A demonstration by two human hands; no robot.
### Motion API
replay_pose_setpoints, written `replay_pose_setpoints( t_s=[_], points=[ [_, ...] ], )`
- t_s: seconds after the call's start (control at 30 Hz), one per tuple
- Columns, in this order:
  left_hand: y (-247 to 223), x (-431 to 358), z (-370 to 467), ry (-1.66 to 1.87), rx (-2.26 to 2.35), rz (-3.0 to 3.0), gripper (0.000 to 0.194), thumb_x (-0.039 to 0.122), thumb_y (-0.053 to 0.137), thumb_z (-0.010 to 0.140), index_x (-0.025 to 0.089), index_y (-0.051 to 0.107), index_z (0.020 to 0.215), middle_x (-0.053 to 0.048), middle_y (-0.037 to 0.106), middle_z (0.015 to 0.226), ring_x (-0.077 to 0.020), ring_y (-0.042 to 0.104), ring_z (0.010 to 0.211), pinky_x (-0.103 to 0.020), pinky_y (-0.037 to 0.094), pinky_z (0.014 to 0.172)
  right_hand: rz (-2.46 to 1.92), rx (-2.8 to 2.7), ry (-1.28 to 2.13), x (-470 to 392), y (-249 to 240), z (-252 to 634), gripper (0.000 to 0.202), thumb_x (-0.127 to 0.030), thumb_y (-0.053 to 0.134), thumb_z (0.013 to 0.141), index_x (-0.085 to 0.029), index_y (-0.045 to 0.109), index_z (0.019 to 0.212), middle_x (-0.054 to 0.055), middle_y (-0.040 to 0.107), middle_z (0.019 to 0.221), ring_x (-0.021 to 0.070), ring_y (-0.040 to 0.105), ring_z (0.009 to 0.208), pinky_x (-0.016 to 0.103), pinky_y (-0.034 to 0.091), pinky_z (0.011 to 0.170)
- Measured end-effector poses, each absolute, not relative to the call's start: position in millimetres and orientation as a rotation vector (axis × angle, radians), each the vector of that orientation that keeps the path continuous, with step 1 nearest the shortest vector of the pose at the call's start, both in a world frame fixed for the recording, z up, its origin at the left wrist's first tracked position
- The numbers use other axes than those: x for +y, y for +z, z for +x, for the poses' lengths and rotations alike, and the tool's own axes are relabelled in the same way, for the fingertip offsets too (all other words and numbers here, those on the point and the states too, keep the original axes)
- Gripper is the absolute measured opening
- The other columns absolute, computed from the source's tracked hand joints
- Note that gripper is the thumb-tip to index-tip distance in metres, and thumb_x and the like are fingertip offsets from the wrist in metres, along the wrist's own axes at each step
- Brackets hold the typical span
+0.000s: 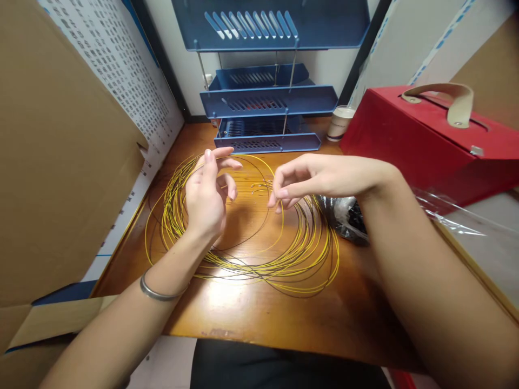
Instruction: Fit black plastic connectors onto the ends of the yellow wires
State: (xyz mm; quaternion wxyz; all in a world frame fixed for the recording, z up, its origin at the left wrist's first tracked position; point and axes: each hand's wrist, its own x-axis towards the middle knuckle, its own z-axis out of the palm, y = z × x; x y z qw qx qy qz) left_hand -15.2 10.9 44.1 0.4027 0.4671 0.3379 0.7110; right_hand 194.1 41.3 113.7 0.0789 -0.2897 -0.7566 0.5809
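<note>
A loose coil of thin yellow and black wires [243,267] lies in wide loops on the wooden desk. Over the coil's left side, my left hand [208,192] is raised with its fingers parted and bent, nothing visible between them. My right hand [302,178] hangs over the coil's right side, thumb and fingers pinched together on a yellow wire that runs down from the fingertips. Several short wire ends with small tips [259,188] show just left of it. Part of the coil is hidden behind both hands.
A blue tiered tray rack [267,102] stands at the back. To its right are a paper cup [340,123] and a red box with a handle [405,135]. A dark plastic bag [344,219] lies beside my right forearm. Cardboard [60,151] walls the left side.
</note>
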Motion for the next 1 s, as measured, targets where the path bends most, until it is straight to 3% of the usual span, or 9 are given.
replay_pose_setpoints(
  t_s=[0.2,0.33,0.4,0.57,0.83,1.0],
  points=[
    [45,10,-15,1.826,0.714,1.168,0.034,0.052,0.062,0.094,0.02,0.072,0.088,-0.002,0.07,0.079,-0.0055,0.048,0.041,-0.021,0.034,0.038,-1.236,-2.259,1.583,47,104,191,0.03,-0.04,0.084,0.077,-0.019,0.064,0.084,0.009,0.074,0.085,0.0208,0.073,0.079,0.03,0.059,0.068],
    [46,8,-18,1.771,0.582,1.2,0.033,0.051,0.065,0.092,0.02,0.073,0.085,-0.001,0.067,0.07,-0.0075,0.049,0.043,-0.021,0.035,0.039,-1.255,-2.215,1.45,47,98,185,0.055,-0.037,0.085,0.077,-0.02,0.061,0.124,0.011,0.07,0.118,0.0199,0.073,0.078,0.029,0.06,0.061],
    [46,6,-19,1.723,0.577,1.239,0.033,0.052,0.063,0.094,0.021,0.072,0.085,0.0,0.064,0.065,-0.0088,0.052,0.045,-0.021,0.038,0.04,-1.204,-2.235,1.451,45,98,180,0.055,-0.035,0.082,0.08,-0.022,0.06,0.129,0.01,0.068,0.125,0.0171,0.073,0.074,0.028,0.059,0.061],
    [46,5,-18,1.71,0.687,1.249,0.037,0.054,0.057,0.096,0.02,0.07,0.09,0.0,0.063,0.064,-0.0088,0.053,0.046,-0.021,0.039,0.041,-1.125,-2.297,1.629,45,102,180,0.019,-0.035,0.074,0.086,-0.017,0.073,0.092,0.007,0.076,0.095,0.0153,0.071,0.073,0.027,0.056,0.068],
    [47,12,-18,1.745,0.908,1.186,0.043,0.059,0.056,0.095,0.02,0.069,0.084,-0.001,0.066,0.064,-0.008,0.05,0.043,-0.021,0.037,0.039,-1.0,-2.421,1.387,52,109,205,0.027,-0.045,0.072,0.085,-0.019,0.076,0.078,0.004,0.077,0.089,0.0169,0.068,0.086,0.028,0.051,0.08],
    [46,14,-21,1.799,0.987,1.209,0.045,0.062,0.05,0.096,0.023,0.068,0.083,-0.001,0.066,0.065,-0.0093,0.048,0.041,-0.024,0.035,0.039,-1.023,-2.314,1.586,49,114,211,0.033,-0.05,0.071,0.087,-0.019,0.069,0.076,0.004,0.074,0.078,0.0169,0.069,0.079,0.028,0.051,0.074]
  ],
)
